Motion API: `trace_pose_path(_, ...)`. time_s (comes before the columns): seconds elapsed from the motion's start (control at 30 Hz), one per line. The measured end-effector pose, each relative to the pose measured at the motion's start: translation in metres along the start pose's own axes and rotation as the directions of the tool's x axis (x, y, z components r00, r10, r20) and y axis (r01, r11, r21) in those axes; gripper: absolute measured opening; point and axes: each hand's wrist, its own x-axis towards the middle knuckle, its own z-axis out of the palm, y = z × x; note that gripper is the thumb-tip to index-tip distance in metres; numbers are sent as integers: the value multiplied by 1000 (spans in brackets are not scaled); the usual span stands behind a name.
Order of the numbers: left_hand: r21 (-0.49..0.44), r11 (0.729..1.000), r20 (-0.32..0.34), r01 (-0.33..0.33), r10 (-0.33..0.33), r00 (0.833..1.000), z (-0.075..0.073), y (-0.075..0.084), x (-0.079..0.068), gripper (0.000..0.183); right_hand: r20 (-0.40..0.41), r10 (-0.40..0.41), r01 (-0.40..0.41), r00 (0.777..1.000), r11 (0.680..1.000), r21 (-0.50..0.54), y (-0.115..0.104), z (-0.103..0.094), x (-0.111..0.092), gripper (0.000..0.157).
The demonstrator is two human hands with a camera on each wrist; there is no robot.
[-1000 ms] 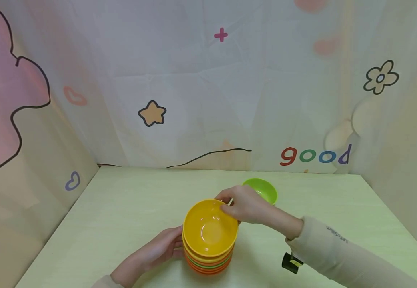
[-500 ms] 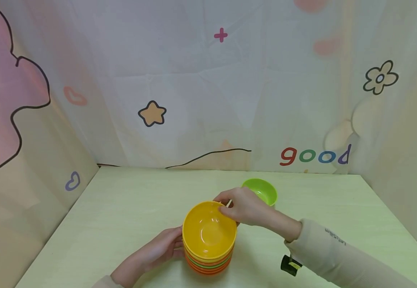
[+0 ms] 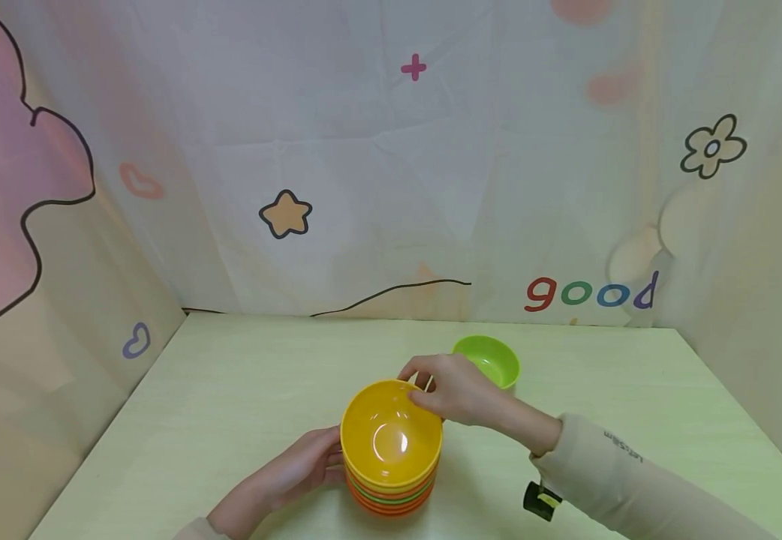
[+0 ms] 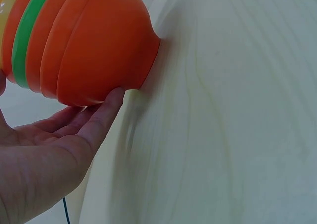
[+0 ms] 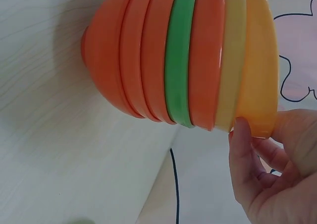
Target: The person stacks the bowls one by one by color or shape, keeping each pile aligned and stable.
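A stack of nested bowls [image 3: 391, 504] stands upright on the table near its front, orange at the bottom with one green band and yellow on top. The top yellow bowl [image 3: 391, 435] sits in the stack, and its rim is pinched by my right hand [image 3: 461, 390], with the thumb inside and the fingers outside. In the right wrist view, that yellow bowl [image 5: 258, 70] shows just above a paler yellow one. My left hand [image 3: 306, 461] lies along the stack's left side. Its straight fingers [image 4: 101, 117] touch the lowest orange bowl [image 4: 104, 45] in the left wrist view.
A single green bowl [image 3: 495, 360] rests on the table [image 3: 263, 375] at the back right, partly behind my right hand. A printed curtain [image 3: 364, 187] surrounds the table at the back and sides. A small black device [image 3: 541, 501] hangs under the right sleeve.
My right hand has come down slightly and a little left with the top yellow bowl. That bowl now sits deeper and straighter in the stack. My left hand has stayed still.
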Motion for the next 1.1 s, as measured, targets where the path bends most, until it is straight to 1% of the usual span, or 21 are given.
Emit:
trace_pose_path(0.27, -7, 1000, 0, -3, 3, 1000, 0, 0, 0, 57, -11, 6, -6, 1000, 1000, -4, 3, 3, 2, 11)
trace_pose_path(0.47, -13, 1000, -6, -1, 1, 1000, 0, 0, 0, 58, -32, 6, -7, 999, 999, -36, 4, 6, 3, 9)
trace_pose_path(0.8, -15, 1000, -8, 18, -18, 1000, 0, 0, 0, 60, -42, -1, -2, 999, 998, -59, 6, 9, 4, 9)
trace_pose_path(1.1, -18, 1000, -12, 22, -22, 1000, 0, 1, 0, 60, -52, -1, -3, 999, 997, -79, 5, 10, 4, 10)
